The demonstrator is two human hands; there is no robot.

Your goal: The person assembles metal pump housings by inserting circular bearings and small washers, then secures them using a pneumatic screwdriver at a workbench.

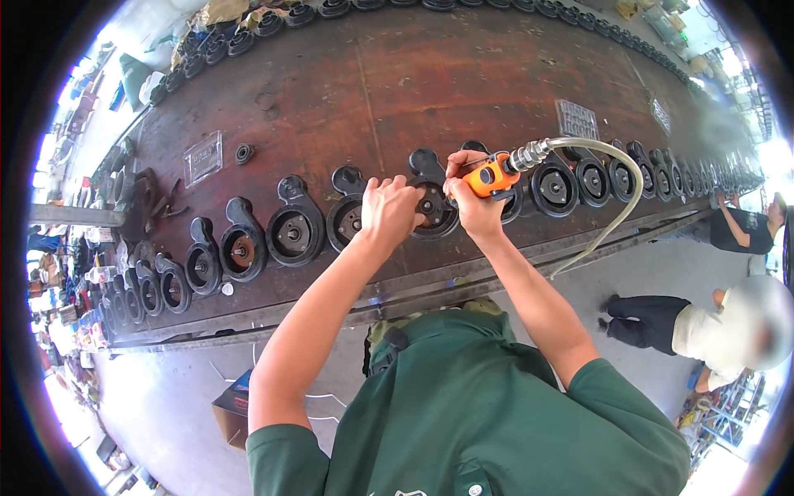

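My right hand point(480, 202) is wrapped round an orange air tool point(490, 177), which has a metal fitting point(529, 155) and a pale hose point(633, 178) at its back end. The tool's working end is hidden behind the fingers. Just left of it, my left hand point(390, 212) has its fingers and thumb curled against a dark round plate point(430, 204). That plate sits in a black round housing point(427, 162) with a rounded tab on its far side. Similar housings, such as one beside my left wrist point(295, 234), lie in a row.
The brown metal table point(331, 99) carries another row of black parts point(335, 7) along its far edge. Clear plastic trays point(203, 159) lie farther in. A carton point(233, 411) stands on the floor at left. Two people are at the right, one in a pale top point(713, 335).
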